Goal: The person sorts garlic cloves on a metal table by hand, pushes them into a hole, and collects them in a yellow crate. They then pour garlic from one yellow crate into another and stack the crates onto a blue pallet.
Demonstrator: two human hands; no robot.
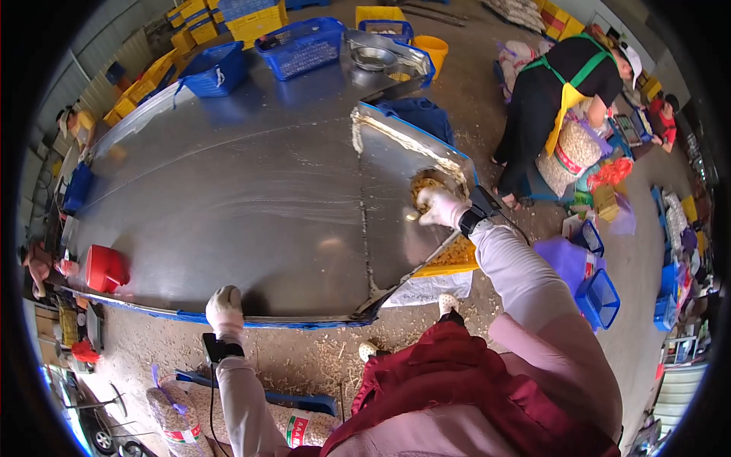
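A large metal-topped table (257,200) with a raised edge spreads before me. My right hand (442,207), in a white glove, is over a round opening at the table's right corner, where small yellowish pieces (425,184) show. One pale piece (412,217) lies by its fingertips; whether the hand grips anything cannot be told. Below that corner, a yellow crate (451,257) contains more yellowish pieces. My left hand (225,307), also gloved, rests on the near edge of the table, its fingers curled and partly hidden.
A red bucket (105,268) stands on the table at left. Blue baskets (300,48) and a metal bowl (373,58) are at the far side. A co-worker (571,85) bends over filled sacks at right. More sacks (171,414) lie behind the near edge.
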